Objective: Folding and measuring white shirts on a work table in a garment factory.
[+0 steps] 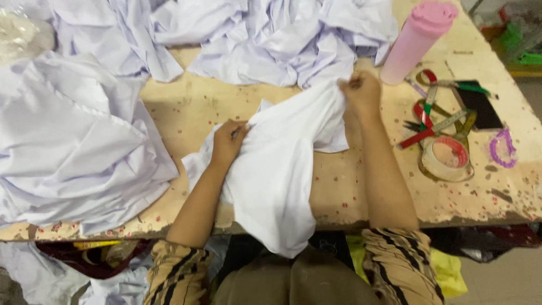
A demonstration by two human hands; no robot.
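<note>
On worn table (350, 186), both hands' grip, left (228, 141), right (361, 93), clenches white cloth (276, 169).

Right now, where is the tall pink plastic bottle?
Head view, far right of the table: the tall pink plastic bottle stands beyond the right hand, beside crumpled white cloth.

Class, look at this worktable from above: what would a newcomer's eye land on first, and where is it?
First the white garment at centre, gripped by the left hand and the right hand, hanging over the table edge. Then the heaps of pale cloth at left and top, and the pink bottle at upper right.
</note>
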